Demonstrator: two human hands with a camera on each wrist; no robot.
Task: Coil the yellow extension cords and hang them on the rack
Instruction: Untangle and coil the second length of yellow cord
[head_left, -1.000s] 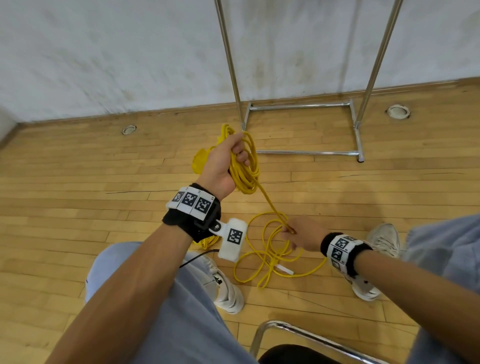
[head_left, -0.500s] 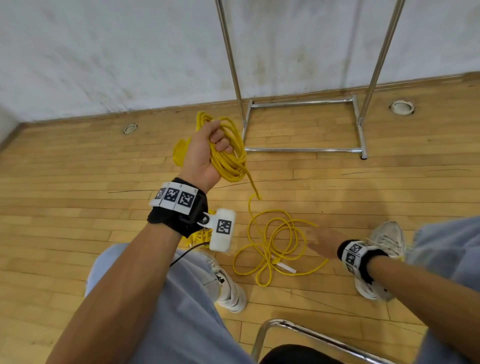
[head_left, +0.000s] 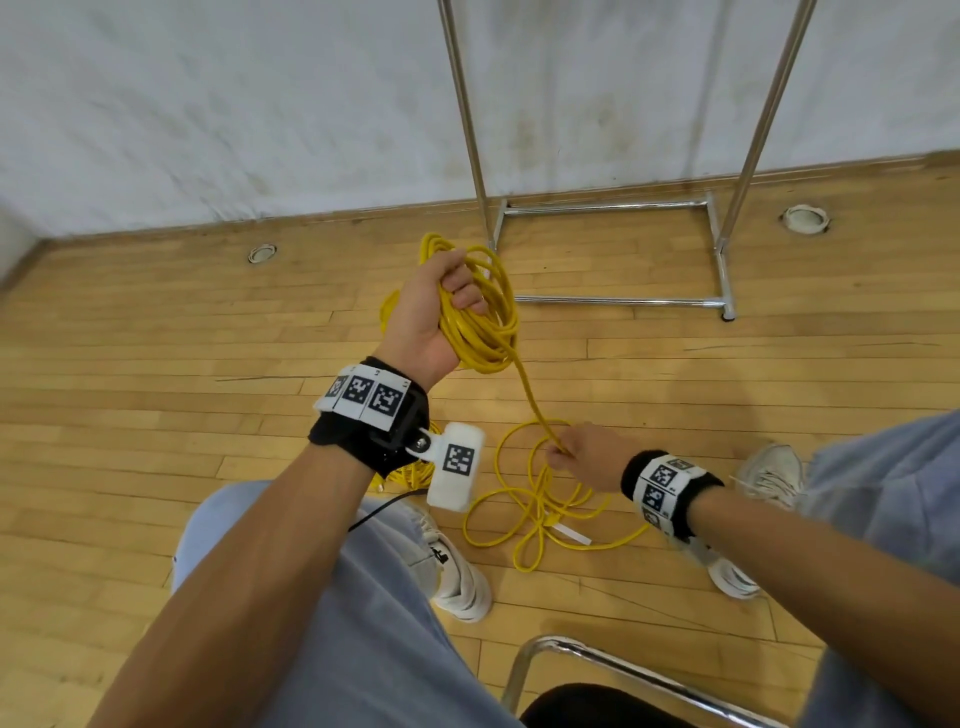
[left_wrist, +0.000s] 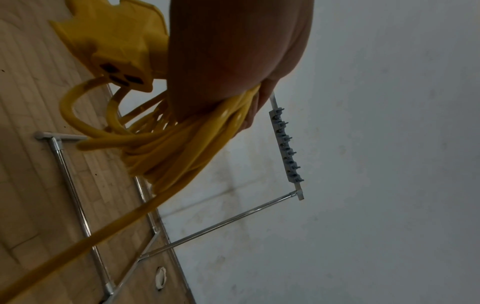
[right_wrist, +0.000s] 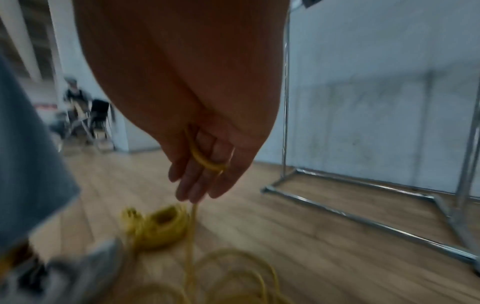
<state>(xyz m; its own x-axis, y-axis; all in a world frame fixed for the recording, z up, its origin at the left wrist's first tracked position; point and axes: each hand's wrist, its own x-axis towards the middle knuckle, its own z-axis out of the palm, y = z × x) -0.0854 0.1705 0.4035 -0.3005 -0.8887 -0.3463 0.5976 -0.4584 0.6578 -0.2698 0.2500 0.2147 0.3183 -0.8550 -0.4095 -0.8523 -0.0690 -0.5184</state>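
My left hand grips a bundle of yellow cord coils held up above the floor; the left wrist view shows the coils under my palm and the yellow socket block hanging beside them. One strand runs down from the bundle to my right hand, which pinches it low over the floor; the right wrist view shows the cord between thumb and fingers. Loose loops of the same cord lie on the floor below. The chrome rack stands at the wall, its hook bar seen in the left wrist view.
A second coiled yellow cord lies on the floor by my left shoe. My right shoe is beside the loose loops. A chrome chair frame is under me. Round floor sockets sit near the wall. Another person sits far behind.
My right hand, which had let go and hung open beside the loops, has taken hold of the strand again. My left hand with the coils has stayed raised, shifting slightly.
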